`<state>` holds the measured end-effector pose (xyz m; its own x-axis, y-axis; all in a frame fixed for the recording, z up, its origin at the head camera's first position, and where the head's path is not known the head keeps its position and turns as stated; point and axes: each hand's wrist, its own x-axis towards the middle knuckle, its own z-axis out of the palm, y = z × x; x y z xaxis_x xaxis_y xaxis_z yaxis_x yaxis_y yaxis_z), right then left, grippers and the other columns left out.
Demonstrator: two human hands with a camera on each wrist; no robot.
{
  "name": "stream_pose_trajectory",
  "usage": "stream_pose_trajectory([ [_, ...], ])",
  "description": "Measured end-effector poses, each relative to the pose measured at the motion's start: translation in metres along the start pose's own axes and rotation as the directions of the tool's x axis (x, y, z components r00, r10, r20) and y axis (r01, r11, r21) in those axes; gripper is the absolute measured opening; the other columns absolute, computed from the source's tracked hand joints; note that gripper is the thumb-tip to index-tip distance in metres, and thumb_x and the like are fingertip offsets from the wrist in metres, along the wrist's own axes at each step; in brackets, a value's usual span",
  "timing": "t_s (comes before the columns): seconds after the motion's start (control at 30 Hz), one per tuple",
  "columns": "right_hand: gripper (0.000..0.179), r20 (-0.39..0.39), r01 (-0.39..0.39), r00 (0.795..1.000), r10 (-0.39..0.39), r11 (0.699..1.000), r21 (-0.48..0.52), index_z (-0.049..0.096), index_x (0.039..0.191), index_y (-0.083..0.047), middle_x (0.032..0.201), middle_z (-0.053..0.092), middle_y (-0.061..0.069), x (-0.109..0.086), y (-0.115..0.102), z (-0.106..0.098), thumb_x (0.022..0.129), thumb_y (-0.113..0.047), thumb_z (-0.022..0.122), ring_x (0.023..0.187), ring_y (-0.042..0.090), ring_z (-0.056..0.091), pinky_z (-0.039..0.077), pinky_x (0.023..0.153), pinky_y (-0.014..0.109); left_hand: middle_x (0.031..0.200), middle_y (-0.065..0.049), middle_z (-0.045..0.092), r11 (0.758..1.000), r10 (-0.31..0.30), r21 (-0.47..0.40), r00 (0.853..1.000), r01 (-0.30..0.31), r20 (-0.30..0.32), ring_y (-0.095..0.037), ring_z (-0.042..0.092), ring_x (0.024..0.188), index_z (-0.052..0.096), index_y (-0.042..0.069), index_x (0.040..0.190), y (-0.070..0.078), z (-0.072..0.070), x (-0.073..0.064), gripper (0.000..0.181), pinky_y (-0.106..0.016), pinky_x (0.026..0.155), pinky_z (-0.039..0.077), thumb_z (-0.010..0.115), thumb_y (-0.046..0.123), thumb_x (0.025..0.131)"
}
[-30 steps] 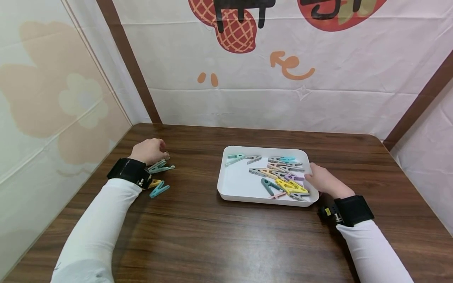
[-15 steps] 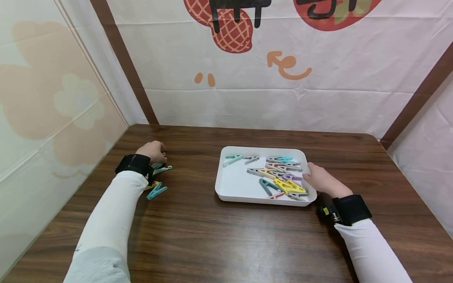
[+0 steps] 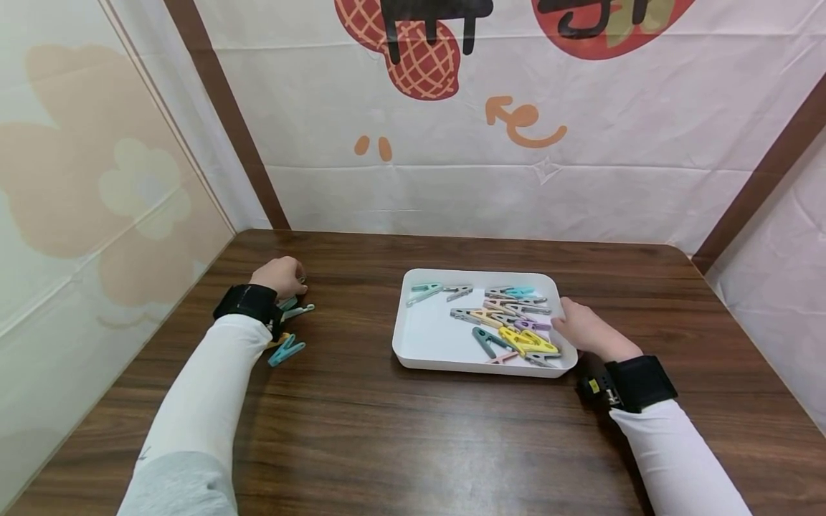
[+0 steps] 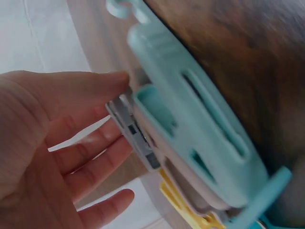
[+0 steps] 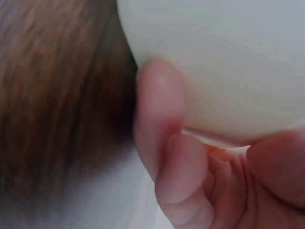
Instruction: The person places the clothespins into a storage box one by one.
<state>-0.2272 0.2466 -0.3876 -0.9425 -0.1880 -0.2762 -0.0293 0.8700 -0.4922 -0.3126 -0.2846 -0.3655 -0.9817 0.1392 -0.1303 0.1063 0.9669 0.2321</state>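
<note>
My left hand [image 3: 279,276] is at the left of the table, over a small group of clothespins. In the left wrist view its thumb and fingers pinch a grey clothespin [image 4: 132,136]. Right beside that lies a mint-green clothespin [image 4: 200,114], with a yellow clothespin [image 4: 178,202] partly hidden below. A blue clothespin [image 3: 286,350] rests on the table near the wrist. At the other side my right hand [image 3: 592,330] grips the right wall of a white tray [image 3: 426,344], its fingers curled against the outside in the right wrist view.
Inside the tray lie several clothespins, among them a yellow pair [image 3: 528,341], a dark green one [image 3: 490,342] and a purple one [image 3: 532,325]. The brown wooden table [image 3: 413,437] ends at a printed cloth wall [image 3: 413,193] behind and another at the left.
The left hand has shifted slightly right and closed in on the clothespins, its fingertips now lower among them. The right hand stays on the tray, and the head view has turned a little.
</note>
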Motion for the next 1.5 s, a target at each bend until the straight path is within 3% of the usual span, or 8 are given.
stream_pose_trajectory([
  [0.13, 0.052, 0.001, 0.000, 1.000, 0.000, 1.000, -0.004, 0.022, 0.138, 0.020, 0.123, 0.045, 0.038, -0.001, 0.000, -0.001, 0.101, -0.011, 0.044, 0.080, 0.029, 0.058, 0.047, 0.056, 0.033, 0.119, -0.026, 0.060, 0.998, 0.060, 0.011, 0.997, -0.060, -0.046, -0.040, 0.058, 0.106, 0.060, -0.007, 0.120, 0.014, -0.003, 0.002, 0.036, -0.053, 0.088, 0.044, 0.066, 0.013, 0.091],
  [0.27, 0.054, 0.002, -0.007, 1.000, 0.007, 1.000, -0.014, 0.021, 0.138, 0.020, 0.126, 0.043, 0.039, -0.001, -0.001, -0.002, 0.102, -0.011, 0.044, 0.084, 0.031, 0.058, 0.047, 0.060, 0.035, 0.121, -0.025, 0.060, 0.991, 0.129, 0.039, 0.988, -0.126, -0.080, -0.039, 0.055, 0.112, 0.059, -0.006, 0.123, 0.039, -0.010, 0.003, 0.037, -0.052, 0.093, 0.042, 0.065, 0.013, 0.092],
  [0.43, 0.056, 0.003, -0.009, 1.000, 0.009, 1.000, -0.012, 0.019, 0.139, 0.021, 0.129, 0.041, 0.040, -0.002, -0.002, -0.003, 0.102, -0.012, 0.044, 0.089, 0.033, 0.057, 0.048, 0.061, 0.034, 0.120, -0.020, 0.059, 0.968, 0.247, 0.084, 0.963, -0.239, -0.112, -0.035, 0.056, 0.111, 0.060, -0.002, 0.124, 0.077, -0.016, 0.003, 0.036, -0.049, 0.093, 0.043, 0.066, 0.015, 0.093],
  [0.7, 0.053, -0.001, -0.005, 1.000, 0.005, 1.000, 0.006, 0.021, 0.138, 0.020, 0.123, 0.045, 0.038, -0.004, -0.003, -0.002, 0.101, -0.011, 0.044, 0.078, 0.027, 0.058, 0.047, 0.056, 0.033, 0.123, -0.014, 0.061, 0.900, 0.428, 0.143, 0.898, -0.413, -0.104, -0.027, 0.061, 0.106, 0.064, 0.004, 0.123, 0.146, -0.022, -0.007, 0.035, -0.043, 0.088, 0.048, 0.068, 0.019, 0.092],
  [0.93, 0.054, 0.001, -0.012, 1.000, 0.012, 1.000, -0.002, 0.020, 0.138, 0.021, 0.122, 0.044, 0.038, -0.003, -0.002, -0.003, 0.101, -0.011, 0.044, 0.076, 0.027, 0.058, 0.047, 0.055, 0.033, 0.105, -0.007, 0.063, 0.789, 0.597, 0.193, 0.802, -0.583, -0.015, -0.018, 0.059, 0.089, 0.068, 0.006, 0.116, 0.203, -0.013, -0.010, 0.027, -0.034, 0.078, 0.049, 0.070, 0.017, 0.091],
  [1.03, 0.054, 0.002, -0.014, 1.000, 0.014, 1.000, 0.004, 0.021, 0.138, 0.020, 0.121, 0.045, 0.037, -0.002, -0.002, -0.003, 0.101, -0.011, 0.044, 0.076, 0.027, 0.058, 0.047, 0.054, 0.033, 0.105, -0.006, 0.064, 0.755, 0.627, 0.209, 0.778, -0.622, 0.047, -0.018, 0.058, 0.088, 0.069, 0.006, 0.114, 0.225, -0.005, -0.007, 0.027, -0.033, 0.078, 0.048, 0.071, 0.017, 0.090],
  [1.2, 0.053, -0.002, -0.004, 1.000, 0.004, 1.000, -0.006, 0.022, 0.138, 0.021, 0.123, 0.045, 0.038, -0.002, -0.002, -0.002, 0.101, -0.011, 0.045, 0.085, 0.031, 0.058, 0.048, 0.062, 0.035, 0.104, -0.003, 0.066, 0.749, 0.603, 0.246, 0.787, -0.615, 0.132, -0.016, 0.057, 0.087, 0.069, 0.008, 0.115, 0.250, 0.012, 0.001, 0.028, -0.031, 0.077, 0.047, 0.071, 0.021, 0.090],
  [1.5, 0.054, 0.001, 0.017, 1.000, -0.016, 0.999, -0.031, 0.021, 0.137, 0.022, 0.130, 0.041, 0.041, -0.001, -0.002, -0.001, 0.101, -0.011, 0.045, 0.098, 0.036, 0.056, 0.049, 0.072, 0.039, 0.089, 0.001, 0.066, 0.804, 0.478, 0.312, 0.862, -0.507, 0.168, -0.015, 0.057, 0.076, 0.070, 0.010, 0.100, 0.257, 0.031, 0.015, 0.019, -0.030, 0.069, 0.047, 0.075, 0.021, 0.086],
])
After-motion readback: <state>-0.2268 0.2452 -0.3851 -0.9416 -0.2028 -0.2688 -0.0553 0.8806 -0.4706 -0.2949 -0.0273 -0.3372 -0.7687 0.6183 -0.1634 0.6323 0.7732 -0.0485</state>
